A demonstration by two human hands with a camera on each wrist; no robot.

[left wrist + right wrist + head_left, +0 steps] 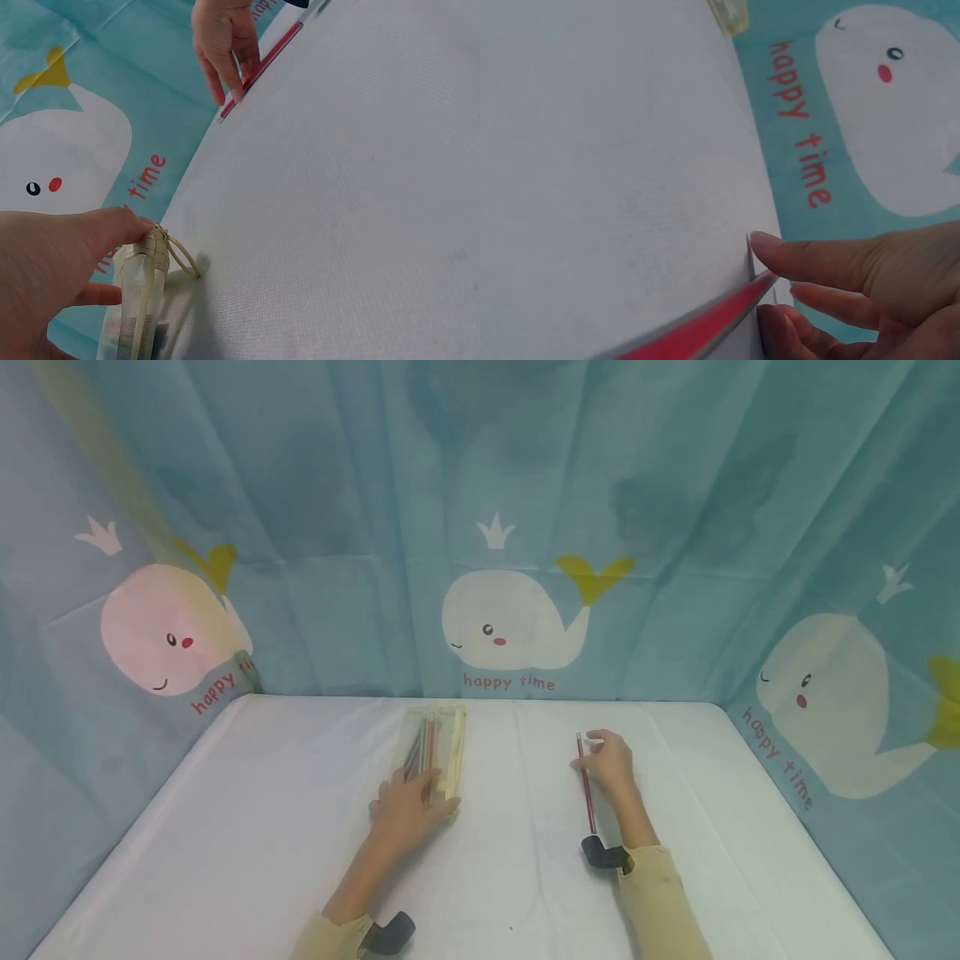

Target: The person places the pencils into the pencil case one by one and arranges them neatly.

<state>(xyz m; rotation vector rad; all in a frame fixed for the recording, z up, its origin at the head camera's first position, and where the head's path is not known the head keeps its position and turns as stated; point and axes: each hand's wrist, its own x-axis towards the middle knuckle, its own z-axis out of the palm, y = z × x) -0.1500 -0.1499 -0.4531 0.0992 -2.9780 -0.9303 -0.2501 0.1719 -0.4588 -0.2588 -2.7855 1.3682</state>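
Observation:
A see-through pencil case with a pale yellow zipper edge lies left of the table's middle, several pencils showing inside it. My left hand grips its near end, thumb on the right side and fingers on the left; the left wrist view shows the thumb on the zipper corner beside a cord loop. To the right, my right hand pinches a red pencil between thumb and fingers near its far, silvery end. That pencil runs back toward the wrist in the right wrist view.
A white cloth covers the table. Behind and at both sides hangs a blue curtain printed with whales. Each wrist carries a black camera mount. A corner of the pencil case shows at the top of the right wrist view.

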